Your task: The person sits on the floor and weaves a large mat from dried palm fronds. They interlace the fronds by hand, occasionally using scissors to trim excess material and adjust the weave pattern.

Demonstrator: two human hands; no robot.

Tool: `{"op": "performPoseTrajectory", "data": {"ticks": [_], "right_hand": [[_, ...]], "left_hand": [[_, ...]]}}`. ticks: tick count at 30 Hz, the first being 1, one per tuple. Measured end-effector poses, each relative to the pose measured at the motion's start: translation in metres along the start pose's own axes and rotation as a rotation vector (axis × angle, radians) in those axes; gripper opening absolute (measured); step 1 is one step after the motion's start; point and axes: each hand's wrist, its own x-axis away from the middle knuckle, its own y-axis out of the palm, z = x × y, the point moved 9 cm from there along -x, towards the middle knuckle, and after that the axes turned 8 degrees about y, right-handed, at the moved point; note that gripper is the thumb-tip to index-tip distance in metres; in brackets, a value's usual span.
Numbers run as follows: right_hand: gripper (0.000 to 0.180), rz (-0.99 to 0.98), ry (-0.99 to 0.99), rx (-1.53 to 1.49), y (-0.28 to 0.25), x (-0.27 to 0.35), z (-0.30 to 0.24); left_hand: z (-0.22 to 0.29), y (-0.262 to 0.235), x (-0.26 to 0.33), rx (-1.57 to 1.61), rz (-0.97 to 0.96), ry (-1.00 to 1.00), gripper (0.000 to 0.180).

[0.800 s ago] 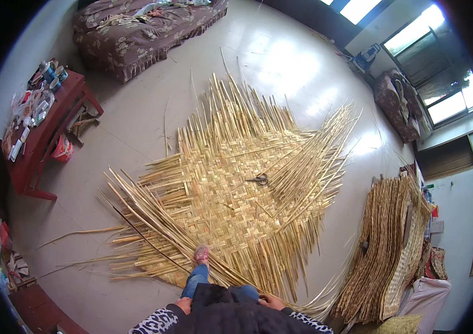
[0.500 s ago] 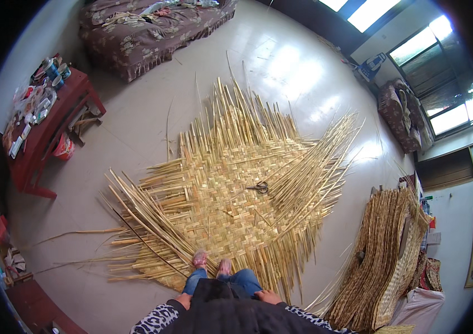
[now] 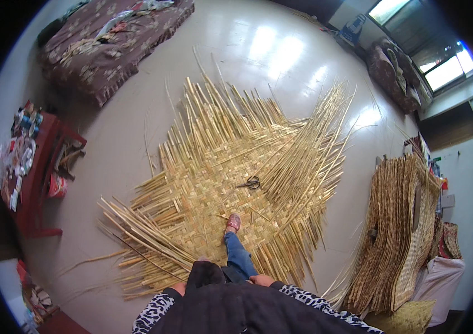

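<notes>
Standing on a half-woven straw mat (image 3: 220, 167) spread flat on the floor (image 3: 281, 55), the person plants one foot (image 3: 233, 222) forward on the woven middle, likely to pin it. Loose strips fan out unwoven at every edge. Both hands, left hand (image 3: 179, 288) and right hand (image 3: 261, 280), hang empty at the hips; how wide each grip is, I cannot tell. Scissors (image 3: 250, 182) lie on the weave, near the foot. Finished mats (image 3: 403, 234) lean stacked at the right.

We stand in a home room used as a weaving workshop. A large half-woven bamboo mat (image 3: 231, 183) covers the shiny floor (image 3: 281, 50), scissors (image 3: 251, 182) on it. Finished mats (image 3: 403, 234) lean stacked at right. A quilted bed (image 3: 108, 39), red table (image 3: 41, 167) and windows (image 3: 442, 69) line the walls.
</notes>
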Motion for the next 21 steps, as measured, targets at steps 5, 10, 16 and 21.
{"op": "performPoseTrajectory", "data": {"ticks": [5,10,16,21], "right_hand": [[0.045,0.015,0.049,-0.136,-0.083,0.002,0.038],[0.044,0.011,0.069,-0.226,-0.140,-0.014,0.077],[0.042,0.044,0.151,-0.355,-0.182,-0.030,0.112],[0.043,0.048,0.153,-0.344,-0.224,-0.058,0.110]], "left_hand": [[0.047,-0.027,-0.053,-0.077,-0.127,-0.048,0.037],[0.162,-0.094,-0.100,-0.200,-0.065,-0.009,0.034],[0.268,-0.154,-0.147,-0.052,-0.062,-0.149,0.034],[0.255,-0.170,-0.179,0.106,-0.025,-0.166,0.036]]}}
